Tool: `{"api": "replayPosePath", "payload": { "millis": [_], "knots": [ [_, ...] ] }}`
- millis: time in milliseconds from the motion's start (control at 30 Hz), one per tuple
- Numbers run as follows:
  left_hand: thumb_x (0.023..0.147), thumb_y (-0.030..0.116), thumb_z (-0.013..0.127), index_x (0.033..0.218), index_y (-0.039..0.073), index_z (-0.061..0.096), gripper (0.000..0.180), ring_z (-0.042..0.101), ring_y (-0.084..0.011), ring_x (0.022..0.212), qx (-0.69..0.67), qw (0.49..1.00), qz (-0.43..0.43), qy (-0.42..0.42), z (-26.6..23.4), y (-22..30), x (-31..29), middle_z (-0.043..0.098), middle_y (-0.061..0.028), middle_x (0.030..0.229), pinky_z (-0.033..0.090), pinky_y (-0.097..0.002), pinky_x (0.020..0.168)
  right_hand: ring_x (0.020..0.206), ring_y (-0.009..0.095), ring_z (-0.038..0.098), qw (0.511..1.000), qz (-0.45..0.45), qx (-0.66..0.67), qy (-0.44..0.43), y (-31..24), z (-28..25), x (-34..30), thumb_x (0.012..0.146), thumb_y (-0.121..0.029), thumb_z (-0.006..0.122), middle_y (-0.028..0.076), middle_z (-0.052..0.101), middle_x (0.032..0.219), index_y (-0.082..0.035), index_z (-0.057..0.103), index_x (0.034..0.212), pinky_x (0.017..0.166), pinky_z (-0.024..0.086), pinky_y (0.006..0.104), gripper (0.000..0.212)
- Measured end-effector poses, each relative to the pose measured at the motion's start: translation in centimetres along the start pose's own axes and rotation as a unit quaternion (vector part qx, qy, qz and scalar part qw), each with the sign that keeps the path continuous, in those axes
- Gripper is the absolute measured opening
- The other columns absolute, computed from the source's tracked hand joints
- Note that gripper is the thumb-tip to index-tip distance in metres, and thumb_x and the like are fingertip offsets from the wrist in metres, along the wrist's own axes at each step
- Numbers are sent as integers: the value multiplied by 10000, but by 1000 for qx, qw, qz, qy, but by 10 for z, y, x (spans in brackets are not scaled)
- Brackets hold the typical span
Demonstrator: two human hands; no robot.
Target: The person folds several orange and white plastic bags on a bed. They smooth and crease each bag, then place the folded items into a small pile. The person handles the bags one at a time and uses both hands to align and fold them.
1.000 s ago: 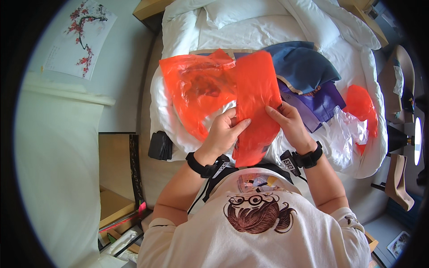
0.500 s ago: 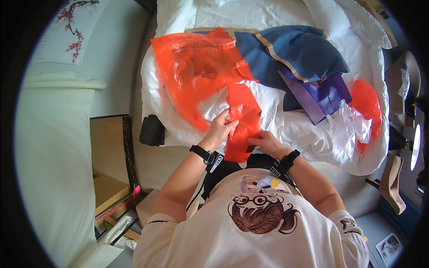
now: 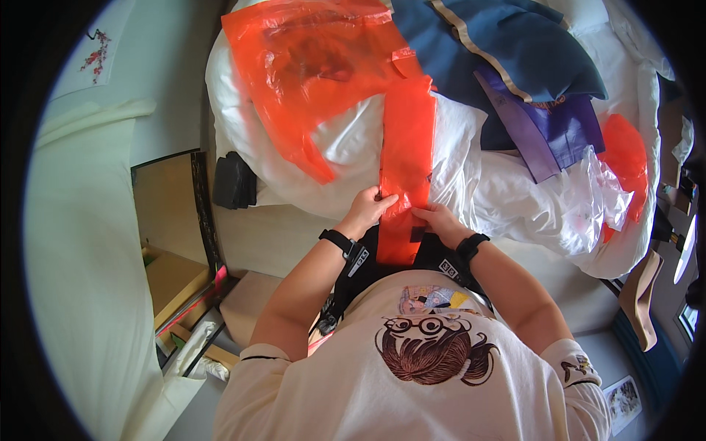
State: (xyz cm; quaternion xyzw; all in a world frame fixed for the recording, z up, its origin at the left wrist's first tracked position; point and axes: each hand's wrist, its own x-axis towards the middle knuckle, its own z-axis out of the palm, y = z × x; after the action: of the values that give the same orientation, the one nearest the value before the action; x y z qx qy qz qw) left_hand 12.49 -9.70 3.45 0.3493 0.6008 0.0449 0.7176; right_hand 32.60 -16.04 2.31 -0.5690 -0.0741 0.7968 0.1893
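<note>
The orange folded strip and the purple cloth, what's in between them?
White bedsheet lies between the orange strip and the purple cloth, seen in the head view.

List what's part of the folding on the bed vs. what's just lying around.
In hand:
- folded orange plastic strip, pinched by left hand and right hand
- spread orange plastic bag it joins

Lying about:
- navy cloth
- purple cloth
- clear plastic bag
- black pouch

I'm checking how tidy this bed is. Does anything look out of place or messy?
Yes. Blue and purple garments, an orange plastic bag and a clear bag lie strewn on the rumpled white bedding. Left hand and right hand press a folded orange strip.
</note>
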Motion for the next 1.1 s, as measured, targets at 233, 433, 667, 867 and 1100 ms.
{"api": "replayPosePath", "payload": {
  "millis": [233,433,667,867,1100],
  "knots": [
    [890,172,647,1045,-46,623,268,590,-113,757,-71,996,18,40,8,-8,17,659,-51,888,477,-280,686,890,81,609,991,49,-123,-33,23,-8,-2,909,-365,639,-42,670,975,-92,662,1092,782,459,275,329],
    [882,179,652,1023,-48,632,268,605,-121,756,-5,999,-10,32,1,-6,20,665,-59,882,482,-290,674,836,258,674,847,-223,-445,187,-51,-15,-25,874,-254,667,128,701,916,-42,672,1009,755,517,346,252],
    [845,234,699,996,-55,623,335,623,-130,723,11,999,-1,35,1,-6,18,668,-79,844,492,-293,654,1084,310,565,664,-550,-433,261,-206,-17,22,801,-295,732,128,613,1156,-72,608,1164,902,476,387,443],
    [870,213,702,1037,-61,571,347,639,-130,746,69,989,98,83,-4,4,12,678,-91,896,509,-271,675,1192,348,475,667,-436,-561,224,-212,-12,36,747,-369,760,138,501,1311,-119,567,1247,993,422,422,591],
    [818,191,733,1128,-19,532,426,591,-264,984,328,872,277,235,-6,40,-7,573,-156,1098,498,-349,859,1237,321,446,569,-513,-595,242,-217,-6,34,752,-390,750,104,505,1314,-137,540,1294,1030,379,439,634]
  ]
}}
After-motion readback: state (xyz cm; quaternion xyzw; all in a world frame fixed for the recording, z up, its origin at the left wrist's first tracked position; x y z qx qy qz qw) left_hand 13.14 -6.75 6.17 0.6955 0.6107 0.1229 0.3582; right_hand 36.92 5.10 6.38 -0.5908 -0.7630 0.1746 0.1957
